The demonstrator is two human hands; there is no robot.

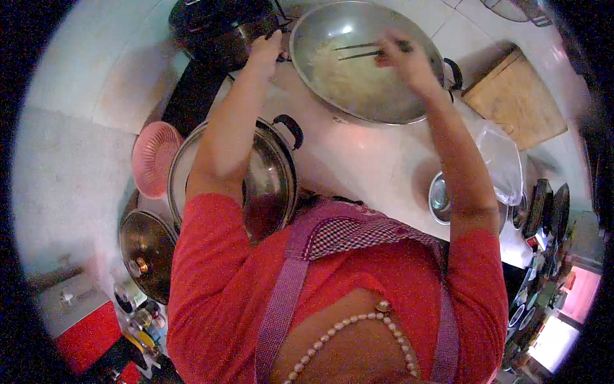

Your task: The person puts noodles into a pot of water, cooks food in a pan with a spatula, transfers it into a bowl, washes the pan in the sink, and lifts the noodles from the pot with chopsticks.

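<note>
A wide metal wok [409, 109] stands on the far side of the counter. Pale, stringy food [332, 70] lies in its bowl, too blurred to name. Dark chopsticks [358, 51] reach leftward over this food, gripped in my right hand [406, 61], which is smeared by motion. At the wok's left side, my left hand [268, 50] is closed round the dark side handle, most of which the fingers hide. The opposite black handle [454, 73] shows on the right.
Beneath my left arm sits a large steel pot [272, 173], with a pink plastic basket [157, 160] and dark lid [147, 246] beside it. A black cooker [217, 32] stands behind. To the right are a wooden board [518, 99], a clear plastic bag [502, 163] and a metal bowl [440, 198].
</note>
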